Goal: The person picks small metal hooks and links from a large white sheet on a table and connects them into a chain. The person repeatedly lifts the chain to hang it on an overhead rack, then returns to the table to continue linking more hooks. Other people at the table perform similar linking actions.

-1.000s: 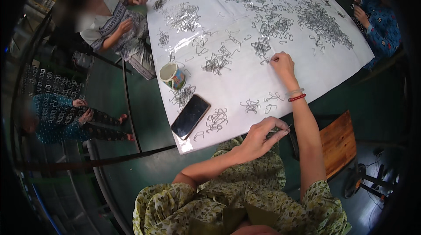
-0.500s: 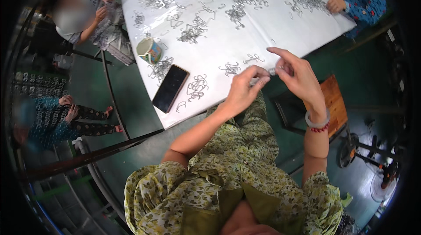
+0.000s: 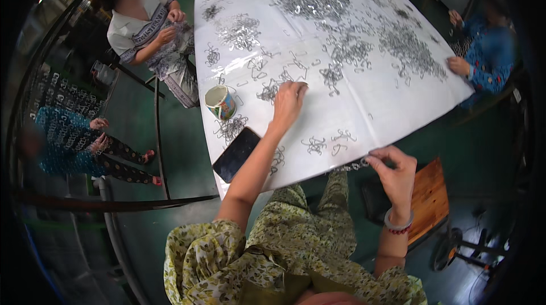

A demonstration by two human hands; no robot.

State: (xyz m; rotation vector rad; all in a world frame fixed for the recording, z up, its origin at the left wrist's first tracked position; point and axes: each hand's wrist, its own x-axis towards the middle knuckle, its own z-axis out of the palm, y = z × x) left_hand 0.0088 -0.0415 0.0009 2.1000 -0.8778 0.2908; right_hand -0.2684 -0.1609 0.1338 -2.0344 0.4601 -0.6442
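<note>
Wire clips lie scattered all over the white table [image 3: 364, 106], and from where I watch, most of the work looks undone. I see my left hand [image 3: 289, 102] stretched out over the sheet, fingers bent down onto a small tangle of clips [image 3: 272, 90] near the middle of my side; it seems to be picking at them, but I cannot tell whether any clip is actually pinched. My right hand [image 3: 393, 171] hangs just off the near edge of the table, thumb and forefinger pressed together on a short linked chain of clips [image 3: 352, 165] that trails back toward the table edge.

That chain is the only joined piece I can make out, and it is short. I judge the job to be in its early part: a few links made, while large grey heaps [image 3: 316, 4] sit well apart at the far side, another broad heap [image 3: 410, 49] lies toward the right, and small loose bunches [image 3: 314, 145] rest just beside the chain end. More loose clips [image 3: 230, 127] lie between a painted cup [image 3: 219, 102] and a dark phone [image 3: 236, 154] at the left edge.

Other people sit around the table: one in a pale top [image 3: 149, 26] at the far left and one in blue sleeves [image 3: 488, 60] at the right, hands on their own clips. How much they have linked I cannot tell.
</note>
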